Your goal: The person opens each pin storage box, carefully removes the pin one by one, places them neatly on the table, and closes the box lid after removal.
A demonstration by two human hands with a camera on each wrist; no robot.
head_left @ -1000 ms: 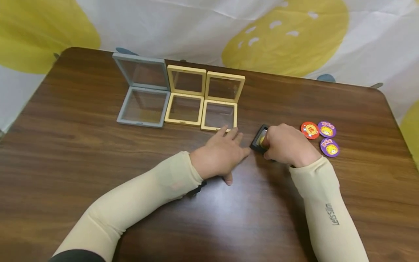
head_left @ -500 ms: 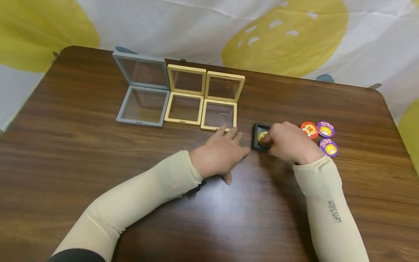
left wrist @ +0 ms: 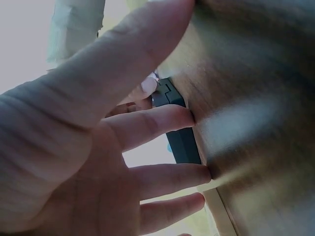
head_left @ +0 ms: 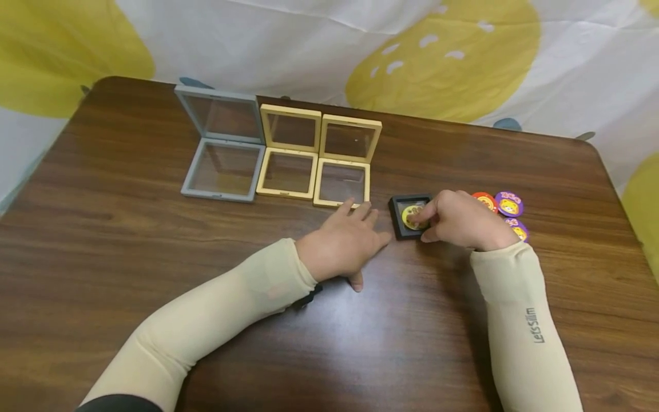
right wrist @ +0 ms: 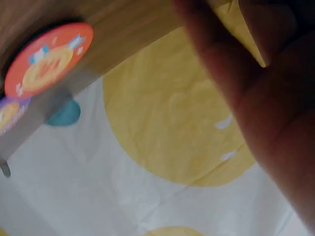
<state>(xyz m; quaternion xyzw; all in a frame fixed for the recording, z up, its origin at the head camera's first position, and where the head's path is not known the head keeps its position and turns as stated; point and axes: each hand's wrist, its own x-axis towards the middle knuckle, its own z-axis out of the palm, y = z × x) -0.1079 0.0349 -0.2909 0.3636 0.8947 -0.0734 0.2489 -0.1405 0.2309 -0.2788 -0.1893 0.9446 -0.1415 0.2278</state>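
My right hand (head_left: 460, 220) is at a small black display frame (head_left: 399, 220), its index finger pressing a yellow round badge (head_left: 410, 213) inside and its thumb at the front edge. In the left wrist view the black frame (left wrist: 183, 142) shows edge-on, low on the table behind the fingers. Just left of it, my left hand (head_left: 342, 243) rests with spread, fairly straight fingers, the fingertips at the front edge of the right-hand yellow display frame (head_left: 341, 204). The right palm and fingers appear dark and partly cropped in the right wrist view.
Left of that frame stand another open yellow frame (head_left: 285, 193) and a larger open grey-blue frame (head_left: 218, 197). Right of my right hand lie a red round badge (head_left: 485, 200) and two purple ones, including a purple badge (head_left: 509, 204). A patterned cloth (head_left: 288, 46) hangs behind the table.
The black frame has turned from a slant to nearly square with the table, shifting slightly left. My right hand has turned with it, uncovering more of the yellow badge. My left hand stays put.
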